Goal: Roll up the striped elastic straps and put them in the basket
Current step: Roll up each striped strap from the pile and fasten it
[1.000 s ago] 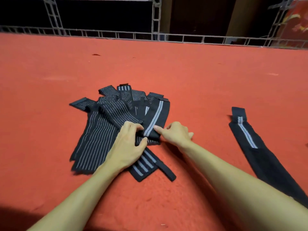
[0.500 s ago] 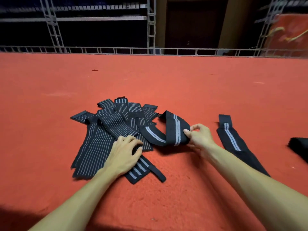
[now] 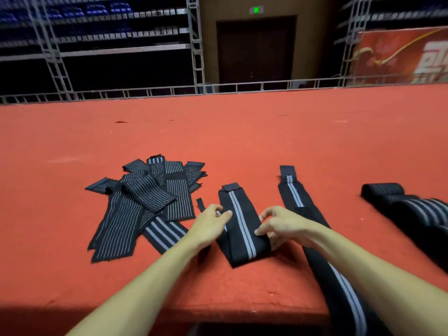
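Progress is slight: one striped strap (image 3: 240, 229) lies flat near the platform's (image 3: 242, 132) front edge, not yet rolled, with the left hand (image 3: 211, 224) and right hand (image 3: 278, 226) each pinching a side. A pile of straps (image 3: 145, 202) waits to its left, and another strap (image 3: 294, 195) trails over the front edge. No basket shows.

Straps laid out on a platform (image 3: 242, 137), the middle strap (image 3: 240, 229) between two hands.
A heap of straps (image 3: 145, 202) lies left. The left hand (image 3: 208, 226) and right hand (image 3: 281, 225) hold the middle strap's sides. Just right lies another strap (image 3: 294, 192), running over the near edge; farther right, a bundle (image 3: 412, 209). A railing (image 3: 169, 90) and doorway (image 3: 254, 49) stand behind.
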A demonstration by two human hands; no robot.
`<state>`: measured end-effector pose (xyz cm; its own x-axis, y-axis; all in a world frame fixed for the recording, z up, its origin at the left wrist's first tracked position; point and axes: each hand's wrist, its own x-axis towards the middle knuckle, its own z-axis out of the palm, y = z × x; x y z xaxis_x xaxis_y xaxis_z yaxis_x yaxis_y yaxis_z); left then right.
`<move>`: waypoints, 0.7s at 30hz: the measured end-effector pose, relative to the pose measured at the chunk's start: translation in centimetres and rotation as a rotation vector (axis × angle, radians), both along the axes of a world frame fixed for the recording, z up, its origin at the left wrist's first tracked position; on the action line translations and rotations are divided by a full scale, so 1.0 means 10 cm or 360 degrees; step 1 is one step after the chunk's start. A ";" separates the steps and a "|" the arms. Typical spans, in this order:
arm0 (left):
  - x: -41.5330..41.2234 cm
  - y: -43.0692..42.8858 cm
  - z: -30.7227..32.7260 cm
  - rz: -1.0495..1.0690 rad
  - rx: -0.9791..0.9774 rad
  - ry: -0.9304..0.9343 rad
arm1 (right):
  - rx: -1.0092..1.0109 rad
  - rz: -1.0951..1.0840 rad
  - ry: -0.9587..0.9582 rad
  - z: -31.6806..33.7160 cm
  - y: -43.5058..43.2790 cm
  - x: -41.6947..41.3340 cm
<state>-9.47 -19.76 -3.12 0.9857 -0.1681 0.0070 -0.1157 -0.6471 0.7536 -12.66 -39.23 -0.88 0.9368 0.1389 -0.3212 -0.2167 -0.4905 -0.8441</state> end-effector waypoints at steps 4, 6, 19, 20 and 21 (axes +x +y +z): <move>0.00 -0.05 -0.07 -0.0066 0.0132 -0.0147 | -0.0102 0.0093 0.0082 0.02 -0.05 -0.02; 0.06 0.01 -0.09 -0.0089 0.0248 -0.0267 | -0.0298 0.0027 -0.0043 0.01 -0.06 0.09; 0.34 0.17 -0.35 0.0107 -0.0028 -0.0379 | -0.1051 0.0101 -0.0844 -0.28 0.36 1.51; 0.34 0.17 -0.35 0.0111 -0.0033 -0.0376 | -0.1108 0.0159 -0.0800 -0.32 0.38 1.61; 0.35 0.16 -0.35 0.0118 -0.0045 -0.0368 | -0.1164 0.0203 -0.0748 -0.36 0.39 1.69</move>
